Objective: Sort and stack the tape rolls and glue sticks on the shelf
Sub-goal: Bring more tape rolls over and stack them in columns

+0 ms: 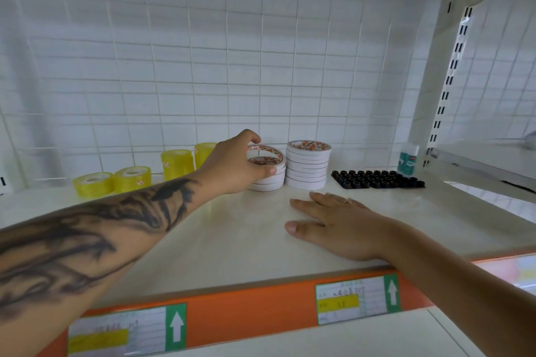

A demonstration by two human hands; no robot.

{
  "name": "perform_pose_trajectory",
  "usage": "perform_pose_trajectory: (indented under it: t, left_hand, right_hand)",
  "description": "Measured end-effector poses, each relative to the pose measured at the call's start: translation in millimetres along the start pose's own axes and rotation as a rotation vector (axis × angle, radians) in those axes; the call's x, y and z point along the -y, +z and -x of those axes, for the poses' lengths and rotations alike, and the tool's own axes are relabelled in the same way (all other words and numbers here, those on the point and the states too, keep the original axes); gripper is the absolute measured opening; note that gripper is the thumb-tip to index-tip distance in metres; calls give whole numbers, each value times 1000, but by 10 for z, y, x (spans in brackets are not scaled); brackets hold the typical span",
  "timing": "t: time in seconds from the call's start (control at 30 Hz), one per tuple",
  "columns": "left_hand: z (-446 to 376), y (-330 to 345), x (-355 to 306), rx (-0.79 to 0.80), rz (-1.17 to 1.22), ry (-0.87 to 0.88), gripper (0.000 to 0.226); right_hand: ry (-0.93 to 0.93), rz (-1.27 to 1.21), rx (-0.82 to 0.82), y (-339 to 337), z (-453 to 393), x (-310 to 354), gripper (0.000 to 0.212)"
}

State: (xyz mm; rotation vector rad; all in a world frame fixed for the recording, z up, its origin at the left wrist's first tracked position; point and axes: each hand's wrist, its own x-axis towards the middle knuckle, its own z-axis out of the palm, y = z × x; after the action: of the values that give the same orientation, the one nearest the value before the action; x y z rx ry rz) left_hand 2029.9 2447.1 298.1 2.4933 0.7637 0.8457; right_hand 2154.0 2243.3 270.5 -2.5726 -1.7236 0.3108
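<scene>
At nine o'clock on the pale shelf [232, 229] sat two yellow tape rolls [111, 182] lying flat side by side, and just behind them toward ten o'clock stood two more yellow rolls [188, 161] on edge against the white wire-grid back panel [203, 66]. Small red-and-white stickers marked them, though I could not read any writing.

The left hand [235, 165], its forearm tattooed, was curled over the short stack of white tape rolls [268, 172] near twelve o'clock, thumb and fingers gripping the top roll at a tilt. Red print ringed each core; the brand was too blurred to read. Touching that stack on its right stood a taller stack of white rolls [307, 165].

The right hand [336, 220] lay flat on the shelf at about four o'clock, fingers spread and relaxed, a ring showing.

Toward two o'clock lay a black tray of round caps [377, 180], and behind it two white-and-teal glue sticks [408, 159] stood by the slotted upright [452, 66].

Along the orange shelf edge [246, 316] were two price labels [358, 298] with green arrows and yellow bands, the handwriting illegible.
</scene>
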Motion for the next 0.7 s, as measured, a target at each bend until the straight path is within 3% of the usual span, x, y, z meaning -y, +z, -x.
perform_pose_trajectory:
  t: [0.17,0.7]
  left_hand:
    - [-125,136,-10,26,51,-106,73]
    - [-99,256,7,87,78,-133,77]
  right_hand:
    - [-6,7,13,10,-26,-29,80]
    - [-9,-13,8,4,-7,-45,81]
